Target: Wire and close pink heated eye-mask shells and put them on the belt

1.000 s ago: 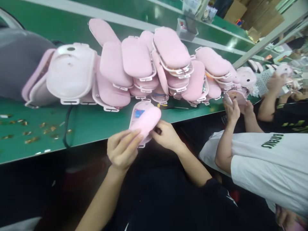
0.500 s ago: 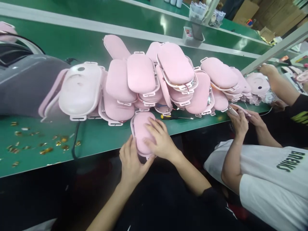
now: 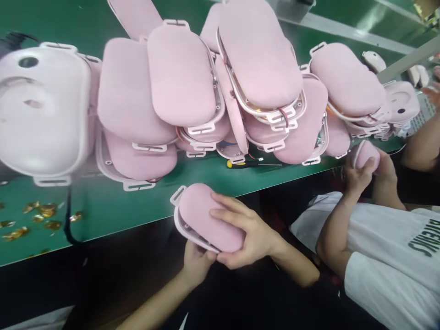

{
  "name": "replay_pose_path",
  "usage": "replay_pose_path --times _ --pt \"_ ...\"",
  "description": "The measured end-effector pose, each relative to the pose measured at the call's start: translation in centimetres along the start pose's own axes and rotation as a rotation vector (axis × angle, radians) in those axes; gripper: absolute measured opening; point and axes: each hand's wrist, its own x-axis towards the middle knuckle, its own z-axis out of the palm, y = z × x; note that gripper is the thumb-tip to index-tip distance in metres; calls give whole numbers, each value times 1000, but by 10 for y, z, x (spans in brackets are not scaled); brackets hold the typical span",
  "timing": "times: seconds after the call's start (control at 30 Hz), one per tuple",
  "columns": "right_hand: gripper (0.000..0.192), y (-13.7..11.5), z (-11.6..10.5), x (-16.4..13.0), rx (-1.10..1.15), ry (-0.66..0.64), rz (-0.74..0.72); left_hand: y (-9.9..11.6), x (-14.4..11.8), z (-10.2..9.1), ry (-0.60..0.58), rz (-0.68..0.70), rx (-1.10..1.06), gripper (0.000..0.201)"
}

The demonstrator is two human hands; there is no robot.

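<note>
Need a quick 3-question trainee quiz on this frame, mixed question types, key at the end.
1. True or false: the right hand lies over the top of the pink padded unit, while the left hand supports it from below.
2. What lies on the green belt just below the pile of pink units? A) a yellow-handled screwdriver B) scissors C) a tape roll
3. Fill in: the small loose bits at the belt's left are ____ coloured.

Key: 1 true; 2 A; 3 gold. The held unit sits at the belt's near edge. A co-worker's hands on the right hold a similar pink unit.
</note>
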Motion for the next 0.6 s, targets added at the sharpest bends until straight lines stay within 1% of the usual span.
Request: replay_pose_path --times 0.03,0.1,0.2,0.27,0.3,0.4,0.43,0.5,0.53,0.6 --pt "102 -1 0 -1 56 6 -23 2 -1 1 -23 -15 10 68" --pt "107 -3 1 -2 94 38 -46 9 -1 5 -66 -37 26 72" --pt "107 -8 3 -3 46 84 -86 21 3 10 -106 -62 43 74" --pt "112 -13 6 -7 -59 83 -92 28 6 11 -123 -74 47 79" --pt "115 -16 7 -10 -143 68 -67 30 8 11 -124 -77 49 80" --pt "127 -26 7 -18 -400 0 80 36 13 7 -143 -130 -5 79" --pt "131 -29 5 -20 -452 -27 108 38 15 5 -160 -163 -45 77" --pt "133 -33 -5 -21 -505 -83 75 44 21 3 -231 -274 -157 71" --pt "129 -34 -11 -19 -531 -115 28 48 24 3 -294 -358 -205 71" --pt "114 -33 -26 -13 -605 -185 -56 55 33 4 -428 -519 -235 72"
